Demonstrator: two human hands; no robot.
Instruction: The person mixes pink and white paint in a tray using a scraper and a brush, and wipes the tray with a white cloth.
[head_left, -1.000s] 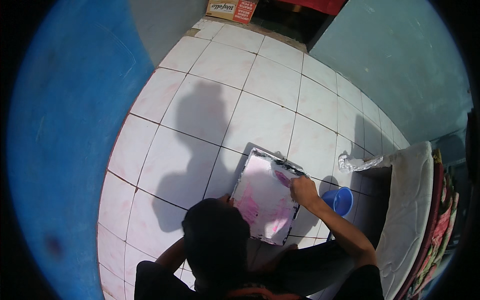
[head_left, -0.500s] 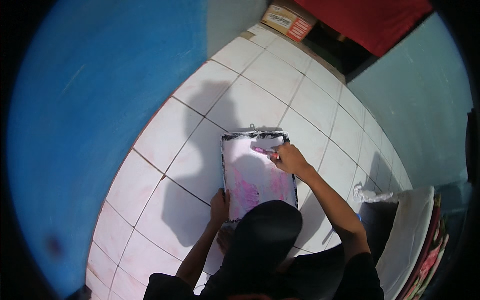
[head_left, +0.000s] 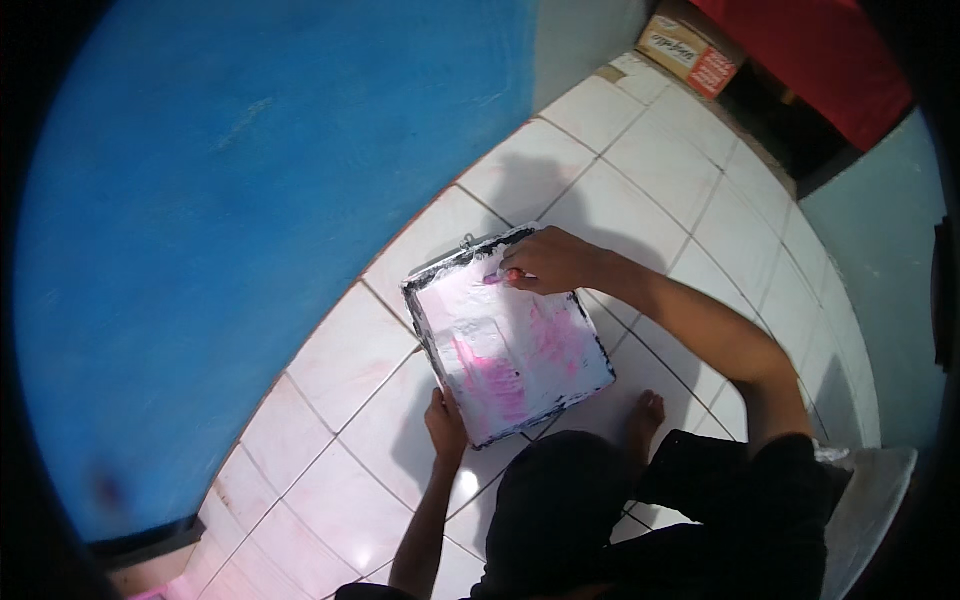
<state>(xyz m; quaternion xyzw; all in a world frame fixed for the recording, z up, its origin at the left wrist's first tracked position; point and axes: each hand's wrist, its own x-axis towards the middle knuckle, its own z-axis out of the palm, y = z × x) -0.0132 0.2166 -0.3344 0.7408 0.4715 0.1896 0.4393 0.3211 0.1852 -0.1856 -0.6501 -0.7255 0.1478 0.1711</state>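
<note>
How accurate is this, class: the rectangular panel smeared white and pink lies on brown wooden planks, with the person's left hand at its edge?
The floor is wrong: the rectangular panel smeared white and pink lies on white ceramic tiles, as the head view shows. The person's left hand is at its edge, as stated.

The right hand [head_left: 540,262] is closed in a grip, its bare right forearm [head_left: 690,310] slanting across from a bent right elbow [head_left: 770,375]. The left hand [head_left: 446,424] sits lower, partly hidden, above a left forearm [head_left: 422,525] rising nearly upright.
</note>
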